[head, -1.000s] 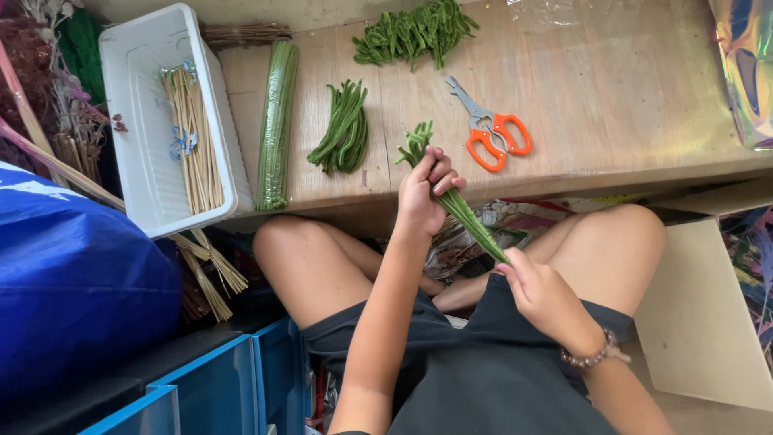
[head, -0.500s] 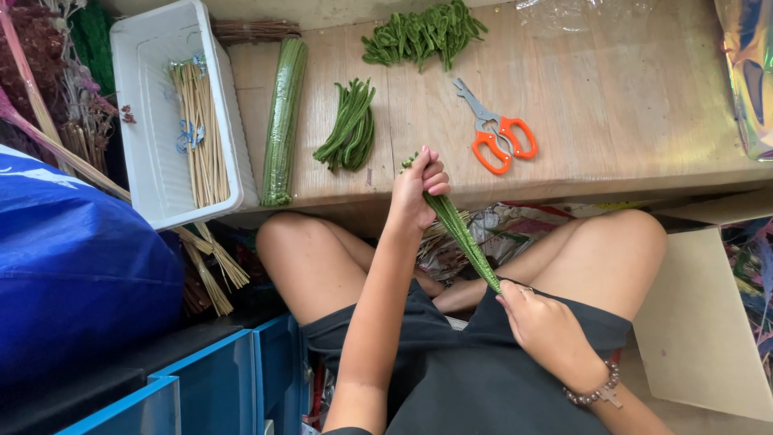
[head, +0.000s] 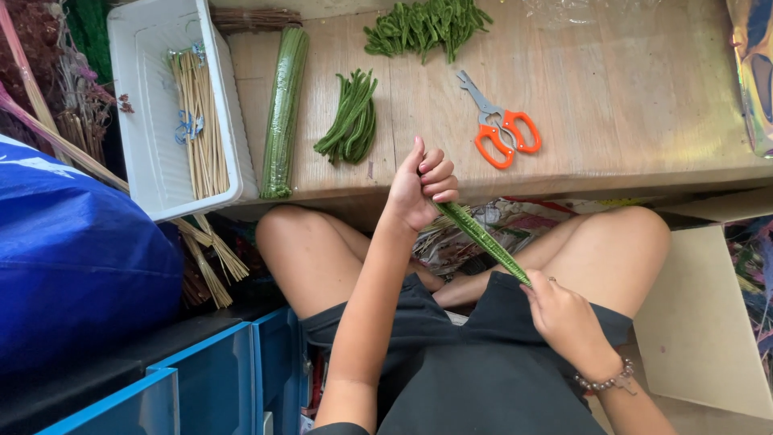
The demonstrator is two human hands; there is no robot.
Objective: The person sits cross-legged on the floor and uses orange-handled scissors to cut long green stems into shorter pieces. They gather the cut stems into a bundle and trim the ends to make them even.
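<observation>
The fingers (head: 441,179) of the left hand (head: 419,192) are curled shut around the upper end of a thin green bundle of stems (head: 483,238), thumb raised beside them; the right hand (head: 560,310) pinches the lower end between thumb and fingertips. The bundle runs slanting between the two hands, above the person's lap and just below the front edge of the wooden surface (head: 644,97), touching nothing else.

It looks light and slender, probably soft and bendable rather than stiff, though from this view it is hard to say whether it is fuzzy wire stems or wrapped strips. Held at both ends it stays straight; a single grip near the middle would likely let the ends droop, so the ends seem the better places to hold.

On the surface, a loose pile of similar green stems (head: 350,117) lies nearest the left hand, with a long wrapped green roll (head: 282,113) to its left and a scattered heap of short green pieces (head: 427,24) farther back. Orange-handled scissors (head: 499,129) lie well apart on the right. A white tray (head: 145,161) of pale sticks (head: 197,121) sits at the left edge. A blue bag (head: 72,274) crowds the left side; the knees flank the hands.
</observation>
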